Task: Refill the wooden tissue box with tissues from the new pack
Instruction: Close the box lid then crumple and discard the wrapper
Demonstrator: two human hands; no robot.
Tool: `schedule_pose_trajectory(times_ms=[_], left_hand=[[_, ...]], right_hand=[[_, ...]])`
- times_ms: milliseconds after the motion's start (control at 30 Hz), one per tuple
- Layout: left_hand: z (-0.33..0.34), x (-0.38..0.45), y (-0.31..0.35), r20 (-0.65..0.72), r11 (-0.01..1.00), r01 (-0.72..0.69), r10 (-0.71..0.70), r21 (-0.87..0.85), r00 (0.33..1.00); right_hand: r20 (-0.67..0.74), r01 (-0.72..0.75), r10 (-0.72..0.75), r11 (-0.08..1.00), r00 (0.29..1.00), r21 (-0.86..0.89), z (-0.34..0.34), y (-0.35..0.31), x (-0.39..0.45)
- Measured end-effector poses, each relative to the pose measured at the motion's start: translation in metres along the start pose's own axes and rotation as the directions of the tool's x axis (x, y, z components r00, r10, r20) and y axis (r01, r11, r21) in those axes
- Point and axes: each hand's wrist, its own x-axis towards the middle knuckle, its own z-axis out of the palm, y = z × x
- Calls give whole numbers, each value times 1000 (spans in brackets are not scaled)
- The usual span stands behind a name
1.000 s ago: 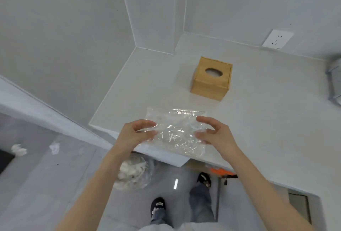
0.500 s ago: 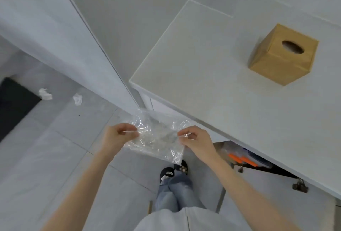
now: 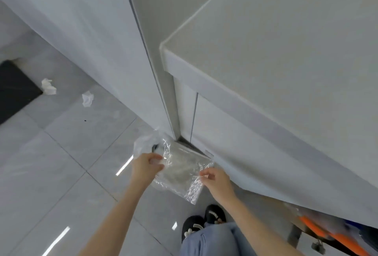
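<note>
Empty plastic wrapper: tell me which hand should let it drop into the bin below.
Left, probably. The left hand grips the plastic wrapper on the side nearest the bag-lined bin, which shows just beyond its knuckles. The right hand pinches the far edge, nearer the counter, so it should release first.
</note>
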Motion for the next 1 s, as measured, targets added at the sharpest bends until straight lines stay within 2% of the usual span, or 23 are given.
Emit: schedule_pose_trajectory(times_ms=[133,267,367,433,533,600,667,733,800,1000], left_hand=[[30,43,-35,25,992,-34,31,125,999],[62,79,-71,34,967,-57,50,248,998],[81,96,-87,36,877,-104,98,470,994],[92,101,-94,38,788,-149,158,597,987],[104,104,-103,8,688,-179,244,704,970],[109,102,-110,23,634,-174,238,754,971],[113,100,-110,62,609,-155,171,778,983],[110,93,-104,66,633,-133,129,762,989],[102,82,-90,61,674,-137,135,726,989],[60,35,-42,58,703,-140,139,697,989]], right_hand=[[44,35,-29,989,999,-141,31,33,55],[68,90,-70,933,995,-349,57,61,98],[110,132,-89,862,990,-490,70,73,119],[141,168,-102,761,985,-626,77,80,131],[156,178,-87,538,984,-824,84,86,138],[148,169,-83,452,986,-876,86,87,139],[156,167,-59,403,986,-900,83,85,142],[178,177,-34,383,984,-907,82,79,138],[188,189,-42,406,981,-894,77,69,128],[154,255,-216,588,964,-768,47,24,77]])
